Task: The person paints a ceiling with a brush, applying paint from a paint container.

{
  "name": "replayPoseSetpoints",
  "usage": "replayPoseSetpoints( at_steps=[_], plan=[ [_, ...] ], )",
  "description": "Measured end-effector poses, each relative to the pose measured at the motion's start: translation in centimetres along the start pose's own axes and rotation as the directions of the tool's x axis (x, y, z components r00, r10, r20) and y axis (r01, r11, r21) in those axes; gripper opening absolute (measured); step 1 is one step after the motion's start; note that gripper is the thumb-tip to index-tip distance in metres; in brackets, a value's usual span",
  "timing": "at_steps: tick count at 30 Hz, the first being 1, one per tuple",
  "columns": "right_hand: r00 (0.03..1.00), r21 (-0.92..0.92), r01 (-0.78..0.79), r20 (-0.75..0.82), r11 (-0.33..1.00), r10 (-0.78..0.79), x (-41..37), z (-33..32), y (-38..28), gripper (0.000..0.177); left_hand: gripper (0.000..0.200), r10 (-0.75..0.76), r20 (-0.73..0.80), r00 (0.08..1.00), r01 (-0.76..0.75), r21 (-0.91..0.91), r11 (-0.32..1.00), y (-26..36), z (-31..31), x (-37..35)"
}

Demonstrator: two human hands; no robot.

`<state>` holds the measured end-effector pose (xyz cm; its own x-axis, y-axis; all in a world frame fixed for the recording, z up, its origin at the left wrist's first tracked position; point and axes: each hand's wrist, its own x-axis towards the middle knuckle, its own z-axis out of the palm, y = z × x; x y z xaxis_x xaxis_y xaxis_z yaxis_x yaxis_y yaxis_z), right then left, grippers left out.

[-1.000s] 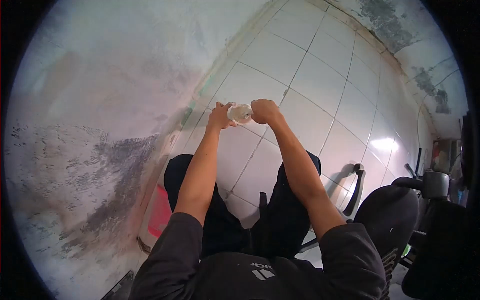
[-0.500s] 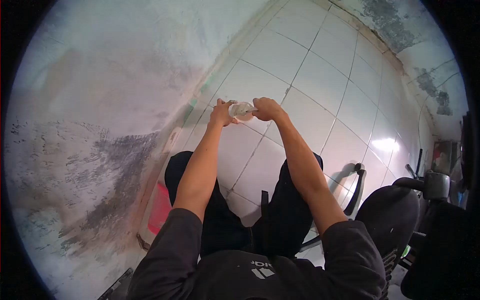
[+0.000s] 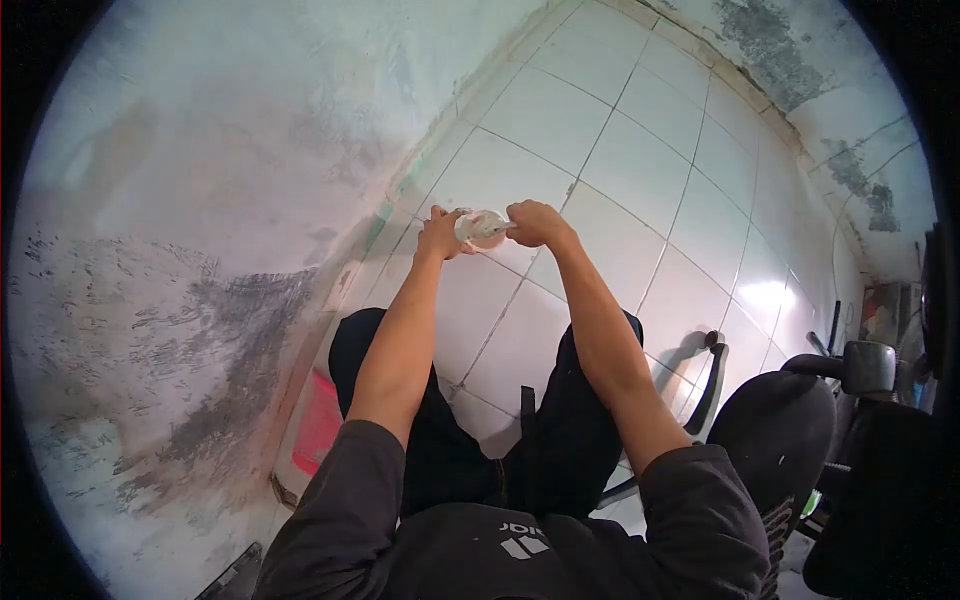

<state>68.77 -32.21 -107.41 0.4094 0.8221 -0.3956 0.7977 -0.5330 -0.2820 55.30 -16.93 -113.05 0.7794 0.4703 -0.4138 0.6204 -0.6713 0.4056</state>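
Out over the floor, ahead of my knees, my left hand [image 3: 439, 234] grips a small round cup [image 3: 466, 231] by its left side. The cup is pale and see-through, with whitish contents at the bottom. My right hand [image 3: 536, 224] is closed on the handle of a small spoon-like tool [image 3: 497, 229]. The tool's light-coloured end reaches into the cup; its exact shape is too small to make out. Both forearms stretch forward above my dark trousers.
A stained, peeling wall [image 3: 200, 200] rises on the left. White tiles [image 3: 600, 250] cover the floor. To the right stands a black office chair [image 3: 775, 425] with a leg [image 3: 712, 385] sticking out. A pink-red object [image 3: 318, 422] lies by my left leg.
The tool's end has shifted inside the cup, and my right hand has turned slightly. The cup is tilted a little differently. My view has moved slightly; both grips are unchanged.
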Motion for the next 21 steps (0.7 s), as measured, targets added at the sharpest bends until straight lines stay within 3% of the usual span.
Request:
replayPoseSetpoints(
  at_steps=[9,16,21],
  plan=[
    [0.991,-0.032,-0.105,0.085,0.994,0.108,-1.9,-3.1,-2.4,0.029,0.096,0.04,0.0,0.999,-0.04,0.093,0.995,-0.4,0.1,-0.1],
    [0.983,0.007,-0.178,0.048,0.984,0.178,-1.4,-3.0,-2.9,0.029,0.096,0.059,-0.001,0.998,-0.059,0.123,0.991,-0.2,0.8,-0.5],
    [0.947,0.109,-0.269,0.209,0.957,0.242,-1.6,-3.7,-3.2,0.032,0.092,0.075,-0.046,0.996,-0.069,0.11,0.992,-0.2,0.9,-0.3]
  ],
)
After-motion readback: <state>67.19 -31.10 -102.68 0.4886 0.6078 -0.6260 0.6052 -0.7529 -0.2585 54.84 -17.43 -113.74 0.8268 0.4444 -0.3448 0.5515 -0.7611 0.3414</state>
